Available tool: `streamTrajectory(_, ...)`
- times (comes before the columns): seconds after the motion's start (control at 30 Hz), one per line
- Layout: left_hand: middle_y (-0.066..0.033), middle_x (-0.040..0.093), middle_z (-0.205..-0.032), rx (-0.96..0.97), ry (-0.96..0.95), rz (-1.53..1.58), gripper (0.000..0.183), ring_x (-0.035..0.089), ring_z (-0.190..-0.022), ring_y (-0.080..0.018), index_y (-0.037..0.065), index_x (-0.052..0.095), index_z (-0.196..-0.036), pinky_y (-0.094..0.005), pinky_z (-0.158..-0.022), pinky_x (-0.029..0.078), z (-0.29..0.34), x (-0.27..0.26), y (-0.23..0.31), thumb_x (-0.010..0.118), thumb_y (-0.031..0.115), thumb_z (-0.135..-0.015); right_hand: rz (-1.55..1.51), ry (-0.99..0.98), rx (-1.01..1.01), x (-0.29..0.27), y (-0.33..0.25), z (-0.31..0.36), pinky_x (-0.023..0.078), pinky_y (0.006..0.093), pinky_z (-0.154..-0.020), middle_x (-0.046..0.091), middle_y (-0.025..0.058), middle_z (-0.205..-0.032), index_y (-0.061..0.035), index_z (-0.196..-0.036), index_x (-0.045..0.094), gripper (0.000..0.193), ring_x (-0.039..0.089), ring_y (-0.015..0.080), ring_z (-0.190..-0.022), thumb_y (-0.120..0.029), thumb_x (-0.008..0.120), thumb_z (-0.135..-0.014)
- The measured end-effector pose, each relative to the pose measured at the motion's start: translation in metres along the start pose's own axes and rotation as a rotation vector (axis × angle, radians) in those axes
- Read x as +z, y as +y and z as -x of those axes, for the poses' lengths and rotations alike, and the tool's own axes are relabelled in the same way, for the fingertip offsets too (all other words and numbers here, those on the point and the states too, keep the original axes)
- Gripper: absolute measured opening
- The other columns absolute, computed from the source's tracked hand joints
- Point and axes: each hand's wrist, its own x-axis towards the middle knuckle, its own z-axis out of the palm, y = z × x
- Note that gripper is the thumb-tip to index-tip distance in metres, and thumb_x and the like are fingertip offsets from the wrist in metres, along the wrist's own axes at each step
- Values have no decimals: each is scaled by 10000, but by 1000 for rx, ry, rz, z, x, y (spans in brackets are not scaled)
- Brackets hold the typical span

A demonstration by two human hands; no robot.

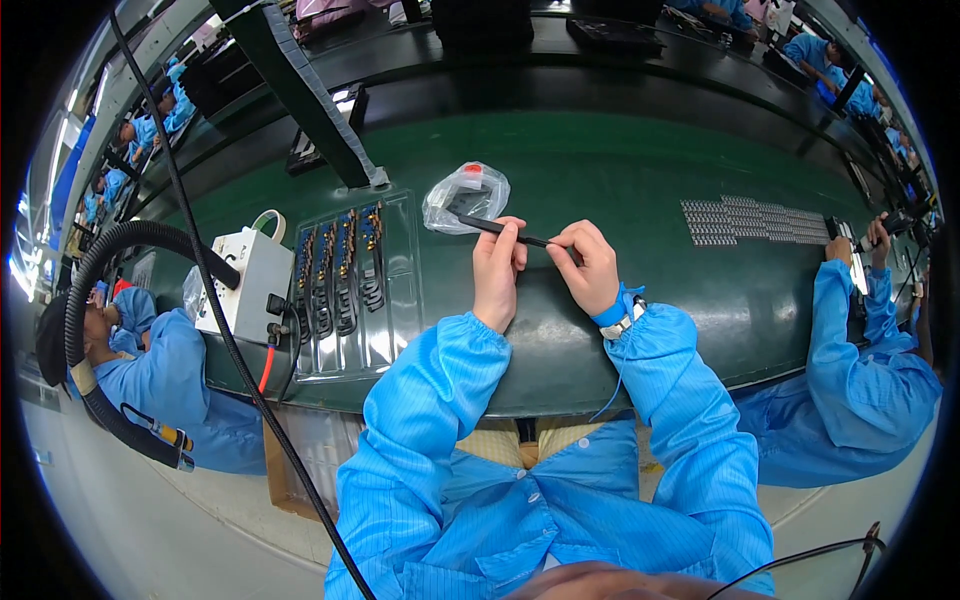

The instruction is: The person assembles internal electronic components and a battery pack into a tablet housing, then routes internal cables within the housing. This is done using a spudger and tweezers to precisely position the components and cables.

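My left hand [497, 265] is closed around a slim black tool [482, 224] that looks like a pair of tweezers. The tool lies nearly level above the green table, its broader end toward the clear plastic bag [432, 210] and its thin end toward my right hand [590, 265]. The fingertips of my right hand pinch at that thin end; whether they grip the tool or some tiny part there is too small to make out. The bag stands open just beyond my left hand, with a red spot at its rim and dark contents inside.
Left of my hands, a clear tray [400, 335] holds rows of small black and orange parts. Beside it stand a white box [247, 262] and a black flexible hose [95, 270]. Small metal pieces [755, 220] cover the right side. Co-workers in blue sit on both sides.
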Motion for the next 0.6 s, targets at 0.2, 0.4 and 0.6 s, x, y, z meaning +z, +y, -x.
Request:
streamTrajectory(0.2, 34, 421, -568, 28, 45, -20, 158, 367, -506, -37, 73, 505, -818, -171, -454, 271, -2, -2, -4, 483, 224, -857, -4, -10, 168, 0, -9, 0, 403, 298, -536, 518, 92, -755, -21, -799, 552, 177, 507, 236, -639, -41, 654, -655)
streamTrajectory(0.4, 38, 414, -563, 34, 81, -9, 177, 353, -493, -26, 84, 487, -777, -165, -435, 254, -3, 0, -4, 482, 239, -862, 42, 13, -28, 2, -1, 1, 414, 312, -586, 502, 93, -738, -14, -760, 559, 173, 508, 240, -687, -40, 668, -628)
streamTrajectory(0.6, 43, 404, -567, 19, 42, -8, 161, 359, -507, -31, 81, 499, -809, -167, -455, 276, -2, -2, -2, 491, 234, -856, 35, -14, -32, 2, 0, 2, 404, 313, -562, 491, 96, -714, -5, -693, 552, 119, 501, 245, -656, -29, 655, -640)
